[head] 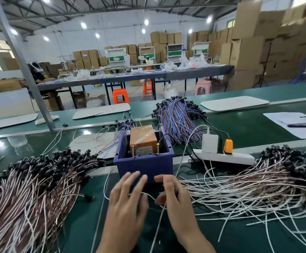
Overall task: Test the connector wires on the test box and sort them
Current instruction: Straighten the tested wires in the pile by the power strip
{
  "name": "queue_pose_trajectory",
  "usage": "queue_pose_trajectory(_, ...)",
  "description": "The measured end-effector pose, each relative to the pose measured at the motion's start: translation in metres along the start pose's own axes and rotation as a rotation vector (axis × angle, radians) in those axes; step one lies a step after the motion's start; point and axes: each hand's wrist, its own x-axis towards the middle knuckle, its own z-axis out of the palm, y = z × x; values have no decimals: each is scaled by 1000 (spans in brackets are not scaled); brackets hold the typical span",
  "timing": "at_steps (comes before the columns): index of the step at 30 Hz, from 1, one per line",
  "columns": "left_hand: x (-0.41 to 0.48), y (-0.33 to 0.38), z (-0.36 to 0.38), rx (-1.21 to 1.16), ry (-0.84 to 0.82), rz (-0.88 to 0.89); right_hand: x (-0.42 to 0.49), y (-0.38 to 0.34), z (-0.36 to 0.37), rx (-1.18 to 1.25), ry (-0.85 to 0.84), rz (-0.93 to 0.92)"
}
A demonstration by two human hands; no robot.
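The test box is a blue plastic bin (144, 166) with an orange unit (142, 138) and two brass pins inside, straight ahead of me on the green bench. My left hand (127, 199) hovers in front of the bin with fingers spread and fairly straight. My right hand (172, 194) pinches a thin white connector wire (149, 195) that runs across to the left hand's fingertips. A big pile of brown-white wires with black connectors (31, 183) lies at my left. A looser pile of white wires (258, 181) lies at my right.
Behind the bin lies a bundle of blue and brown wires (177, 119). A white power strip (223, 157) with a white adapter and an orange plug sits to the right of it. Papers and a pen (298, 123) lie far right. Stools and cardboard boxes stand beyond the bench.
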Motion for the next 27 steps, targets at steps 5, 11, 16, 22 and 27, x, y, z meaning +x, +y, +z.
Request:
queue_pose_trajectory(5, -1, 6, 10, 39, -153, 219, 3, -1, -2, 109, -16, 26)
queue_pose_trajectory(11, 2, 7, 11, 94, -215, 355, 10, -6, -11, 212, 87, 87)
queue_pose_trajectory(16, 5, 13, 8, 118, -135, 381, 20, -6, -29, 350, 296, 79)
queue_pose_trajectory(22, 14, 23, 12, 54, -62, 245, 22, -13, -46, 440, 561, 26)
queue_pose_trajectory(27, 58, 64, 25, -136, -163, -13, 18, -13, -50, 164, 783, -119)
